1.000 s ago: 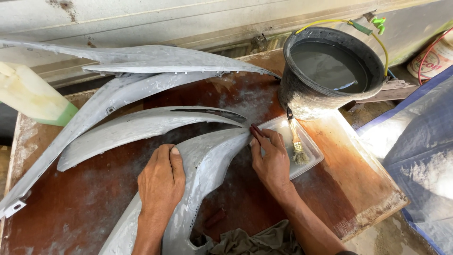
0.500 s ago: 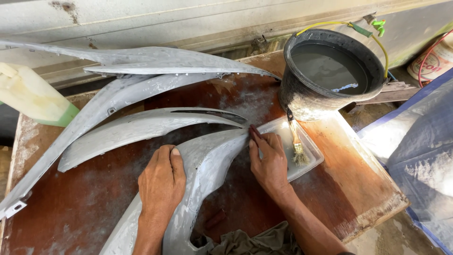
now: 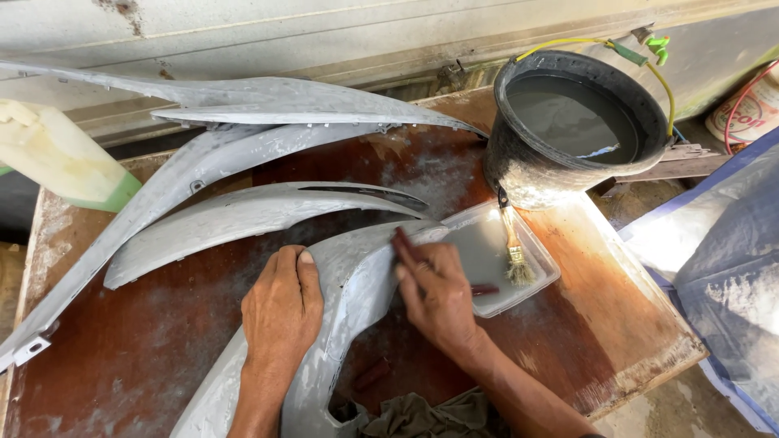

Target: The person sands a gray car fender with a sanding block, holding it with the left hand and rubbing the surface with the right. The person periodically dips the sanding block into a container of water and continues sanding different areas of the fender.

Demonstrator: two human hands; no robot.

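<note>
the curved grey plastic body panel [image 3: 357, 300] lies at lower centre of the frame on the reddish-brown wooden table [image 3: 122, 357]; the left hand [image 3: 280, 312] lies flat and spread on it, pinning it; the right hand [image 3: 434, 296] has its fingers closed on a dark red strip of sanding paper [image 3: 406, 245] pressed against the panel's upper tip; judged from this, short strokes along the curve with steady pinning would suit; the clear shallow plastic tray [image 3: 540, 280] with a small brush [image 3: 515, 259] sits just beside the right hand, the black bucket of water [image 3: 568, 138] behind it at upper right; more grey panels [image 3: 243, 215] crowd the upper left; open table lies at lower left.
</note>
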